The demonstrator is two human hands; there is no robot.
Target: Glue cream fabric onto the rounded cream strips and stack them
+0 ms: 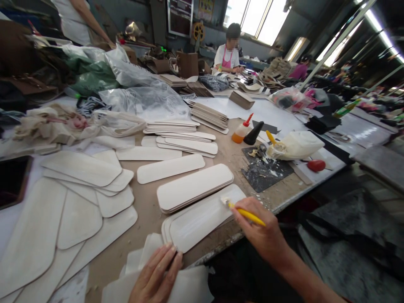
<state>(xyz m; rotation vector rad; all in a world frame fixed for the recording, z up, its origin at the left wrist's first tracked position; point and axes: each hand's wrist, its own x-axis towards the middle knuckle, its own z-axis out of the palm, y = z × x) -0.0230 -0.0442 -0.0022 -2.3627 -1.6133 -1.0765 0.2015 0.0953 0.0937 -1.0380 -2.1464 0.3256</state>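
Note:
My right hand (pixel 260 227) grips a yellow-handled brush (pixel 251 216), its whitish bristles touching the right end of a long white rounded panel (pixel 202 219). A wet sheen shows on that panel, which tops a small stack near the table's front edge. My left hand (pixel 159 271) lies with fingers stretched out, fingertips at the panel's lower left corner, over more pale pieces (pixel 151 246). Just behind is a neat stack of similar panels (pixel 195 187), with a single panel (pixel 170 168) beyond it.
Pale panels (pixel 82 168) fan out at left beside a dark-screened device (pixel 12 181). At right are a glue-smeared black board (pixel 265 172), a white plastic container (pixel 299 145), a red-tipped bottle (pixel 241 131) and a red object (pixel 316 165). A co-worker (pixel 227 54) sits across the table.

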